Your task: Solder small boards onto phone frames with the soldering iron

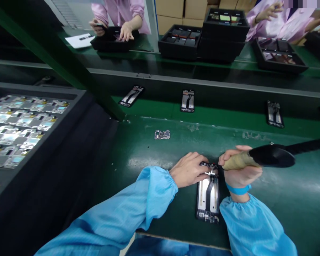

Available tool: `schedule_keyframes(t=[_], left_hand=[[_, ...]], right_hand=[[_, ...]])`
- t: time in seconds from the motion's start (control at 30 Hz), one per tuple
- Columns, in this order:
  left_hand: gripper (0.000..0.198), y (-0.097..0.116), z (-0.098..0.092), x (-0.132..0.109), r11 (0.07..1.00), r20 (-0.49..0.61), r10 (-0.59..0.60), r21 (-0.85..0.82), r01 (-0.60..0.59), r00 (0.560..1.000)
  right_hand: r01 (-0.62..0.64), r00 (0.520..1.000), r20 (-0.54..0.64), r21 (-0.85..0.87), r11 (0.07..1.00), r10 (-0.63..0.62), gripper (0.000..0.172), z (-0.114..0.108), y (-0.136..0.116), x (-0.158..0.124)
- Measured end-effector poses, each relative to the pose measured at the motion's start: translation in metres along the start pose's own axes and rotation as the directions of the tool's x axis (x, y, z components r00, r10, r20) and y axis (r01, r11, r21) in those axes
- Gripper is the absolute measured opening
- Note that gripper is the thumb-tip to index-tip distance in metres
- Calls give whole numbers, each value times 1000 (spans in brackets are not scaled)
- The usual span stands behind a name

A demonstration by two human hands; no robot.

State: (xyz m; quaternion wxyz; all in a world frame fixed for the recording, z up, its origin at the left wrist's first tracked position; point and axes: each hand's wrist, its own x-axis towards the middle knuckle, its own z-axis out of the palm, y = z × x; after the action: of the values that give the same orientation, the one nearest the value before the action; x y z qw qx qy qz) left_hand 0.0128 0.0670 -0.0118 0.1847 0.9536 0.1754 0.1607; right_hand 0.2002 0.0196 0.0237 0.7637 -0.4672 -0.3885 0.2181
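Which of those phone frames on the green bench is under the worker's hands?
The phone frame nearest the camera: the left hand presses its top end and the right hand holds a tool there. The others lie untouched farther back.

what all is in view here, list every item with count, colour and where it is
phone frame: 1, black with silver inside, on the green bench under both hands
electric screwdriver: 1, black with tan grip, in the right hand, tip at the frame's top end
loose circuit board: 1, grey, on the bench beyond the hands
phone frames on conveyor: at least 3, black, spaced along the green belt
parts tray: 1, dark, full of small boards, at left
black trays: several, stacked on the far bench
co-workers: 2, pink sleeves, far side
left hand: 1, blue sleeve, pressing the frame's top end
right hand: 1, blue wristband, gripping the screwdriver
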Motion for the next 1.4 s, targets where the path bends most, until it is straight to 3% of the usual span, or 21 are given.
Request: schedule_keyframes(t=[0.27, 0.4, 0.6, 0.83, 1.07, 1.4], left_hand=[[26, -2, -1, -1, 1000, -22, 13, 0, -13, 1000], [27, -1, -5, -6, 1000, -22, 4, -4, -4, 1000], [28, -6, -14, -31, 1000, -73, -19, -22, 17, 997], [24, -8, -18, -36, 999, -42, -28, -43, 26, 999], [22, -7, -15, -29, 996, -21, -48, -73, 46, 999], [20, -5, -15, -27, 998, -17, -43, -43, 42, 999]], right_hand=[[56, 987, -146, -55, 997, -63, 78, -12, -10, 16], [39, 988, -148, -83, 996, -51, 78, -12, -1, 17], [34, 992, -120, -62, 997, -41, 76, -17, 8, 13], [70, 986, -151, -7, 998, -70, 78, -9, -19, 16], [-61, 994, 100, 91, 994, 51, 75, 24, -15, -7], [-18, 993, 115, 78, 997, 9, 76, 24, 2, -17]])
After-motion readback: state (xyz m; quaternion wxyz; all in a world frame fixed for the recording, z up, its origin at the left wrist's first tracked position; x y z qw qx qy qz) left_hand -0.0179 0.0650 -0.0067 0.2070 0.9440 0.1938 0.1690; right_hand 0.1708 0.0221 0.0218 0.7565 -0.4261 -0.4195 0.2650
